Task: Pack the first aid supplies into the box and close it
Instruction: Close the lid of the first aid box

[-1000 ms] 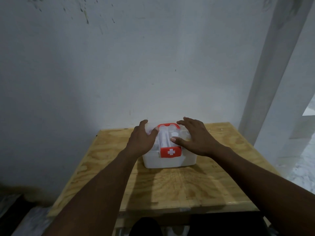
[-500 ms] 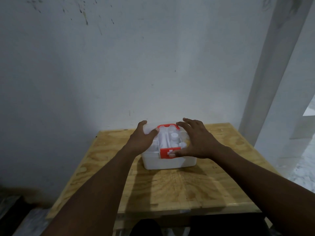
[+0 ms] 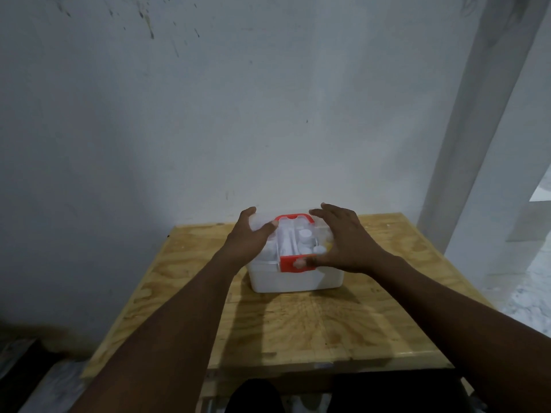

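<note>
At the far middle of the table (image 3: 298,329), close to the wall, sits the white first aid box (image 3: 295,278), its long axis running left to right across my view. My left hand (image 3: 249,238) lies flat and spread on the left part of the clear lid (image 3: 298,236), fingers toward the far edge, clasping nothing. My right hand (image 3: 347,239) is spread over the right part of the lid, and its thumb reaches inward onto the red latch (image 3: 287,263) at the middle of the near face. Through the lid I can make out white bottles and tubes, so I judge the supplies are packed and only the fastening is left. What matters now is that the latch lies directly below the lid's near edge, closer to the right thumb than to anything on the left. I would press it home with the right while the left steadies the box. Whether it has already clicked shut I cannot tell.
</note>
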`<action>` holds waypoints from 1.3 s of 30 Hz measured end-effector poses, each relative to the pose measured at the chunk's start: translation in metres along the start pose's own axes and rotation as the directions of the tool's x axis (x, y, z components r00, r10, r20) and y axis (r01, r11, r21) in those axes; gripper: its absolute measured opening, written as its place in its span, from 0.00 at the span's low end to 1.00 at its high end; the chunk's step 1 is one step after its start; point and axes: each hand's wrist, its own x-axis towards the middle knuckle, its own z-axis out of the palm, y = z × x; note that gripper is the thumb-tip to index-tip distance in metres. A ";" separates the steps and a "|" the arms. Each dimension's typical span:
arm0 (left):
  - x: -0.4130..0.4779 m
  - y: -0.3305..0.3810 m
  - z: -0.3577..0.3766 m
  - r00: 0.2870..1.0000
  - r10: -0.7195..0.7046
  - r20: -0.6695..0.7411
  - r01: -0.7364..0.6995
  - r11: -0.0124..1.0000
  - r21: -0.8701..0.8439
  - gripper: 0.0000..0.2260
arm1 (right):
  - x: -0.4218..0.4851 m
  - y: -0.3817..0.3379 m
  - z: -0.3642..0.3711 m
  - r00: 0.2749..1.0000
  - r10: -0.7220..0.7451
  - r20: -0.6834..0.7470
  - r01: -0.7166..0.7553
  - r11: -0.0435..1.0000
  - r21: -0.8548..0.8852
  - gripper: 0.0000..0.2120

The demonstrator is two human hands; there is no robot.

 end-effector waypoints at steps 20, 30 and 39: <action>-0.011 -0.010 0.042 0.974 -0.226 0.016 0.199 0.821 -0.535 0.26 | -0.006 0.019 0.010 0.784 0.620 -0.030 -0.288 0.407 0.867 0.43; -0.013 -0.004 0.068 0.983 -0.047 -0.179 0.021 0.989 -0.146 0.29 | -0.021 0.042 0.007 0.774 0.590 -0.228 -0.287 0.649 0.704 0.31; -0.022 -0.023 0.055 0.564 0.825 -0.045 -0.582 0.435 0.687 0.29 | -0.042 0.044 0.019 0.769 -0.229 -0.597 0.049 0.952 -0.302 0.34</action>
